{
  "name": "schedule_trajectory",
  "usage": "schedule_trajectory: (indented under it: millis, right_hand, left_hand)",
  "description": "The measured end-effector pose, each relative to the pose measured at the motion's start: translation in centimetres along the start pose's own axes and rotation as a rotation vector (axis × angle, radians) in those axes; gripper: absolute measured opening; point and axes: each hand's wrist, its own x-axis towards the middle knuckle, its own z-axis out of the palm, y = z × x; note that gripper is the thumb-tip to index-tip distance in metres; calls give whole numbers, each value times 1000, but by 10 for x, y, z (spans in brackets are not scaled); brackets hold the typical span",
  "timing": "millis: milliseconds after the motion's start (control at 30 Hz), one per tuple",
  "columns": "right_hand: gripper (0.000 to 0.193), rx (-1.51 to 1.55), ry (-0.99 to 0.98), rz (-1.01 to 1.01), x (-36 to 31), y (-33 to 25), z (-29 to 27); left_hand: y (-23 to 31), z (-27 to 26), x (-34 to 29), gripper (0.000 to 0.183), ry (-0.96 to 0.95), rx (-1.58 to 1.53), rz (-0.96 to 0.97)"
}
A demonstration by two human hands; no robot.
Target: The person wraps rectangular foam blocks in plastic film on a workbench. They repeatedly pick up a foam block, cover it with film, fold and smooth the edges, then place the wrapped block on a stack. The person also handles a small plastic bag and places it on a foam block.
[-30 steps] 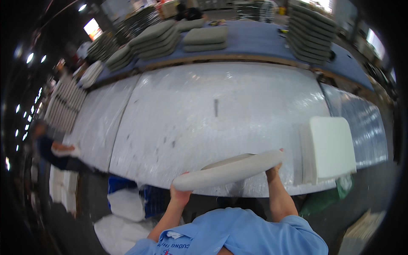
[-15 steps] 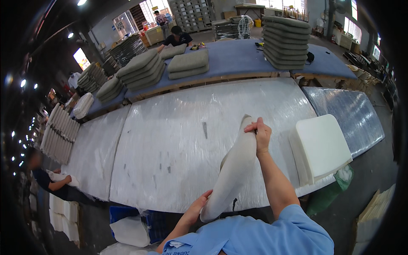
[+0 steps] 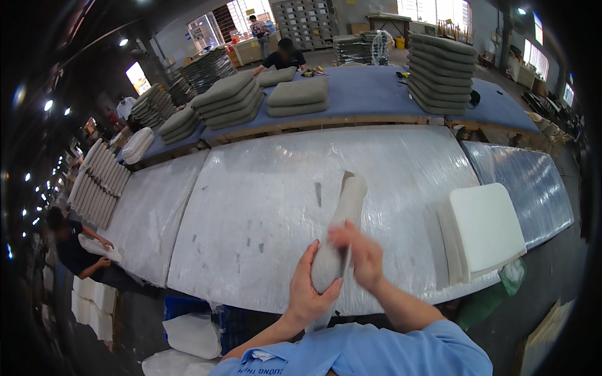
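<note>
A light grey cushion (image 3: 343, 210) stands on edge in front of me, seen nearly end-on over the plastic-wrapped table (image 3: 263, 188). My left hand (image 3: 311, 289) is wrapped around its near end, thumb on one side and fingers on the other. Beside the cushion's right face is my right hand (image 3: 367, 257), its fingers smeared by motion. Whether those fingers touch the cushion or grip anything, I cannot make out. The cushion's underside and left face are mostly hidden.
A stack of white foam pads (image 3: 486, 225) lies on the table's right. Grey-green cushions (image 3: 442, 75) are piled on the blue table (image 3: 364, 94) beyond. One co-worker (image 3: 285, 56) is behind it; another (image 3: 81, 250) handles a pale pad at far left. A blue crate (image 3: 182, 310) stands below.
My right hand has left the cushion's far end and come down beside its middle. My left hand has moved up around the near end. The cushion has turned more upright.
</note>
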Motion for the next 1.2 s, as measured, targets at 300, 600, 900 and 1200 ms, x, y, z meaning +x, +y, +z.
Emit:
schedule_trajectory:
  millis: [300, 600, 900, 1200]
  right_hand:
    - [43, -227, 51, -55, 14, 35, -28]
    - [41, -82, 337, 320, 65, 132, -77]
    - [43, -128, 509, 768, 95, 166, -84]
    - [47, -277, 408, 737, 102, 164, -93]
  left_hand:
    - [1, 8, -17, 85, -35, 25, 147]
    - [2, 15, -25, 83, -70, -20, 188]
    - [-3, 12, -45, 79, -95, -55, 224]
    - [-58, 9, -11, 71, -321, -516, 53]
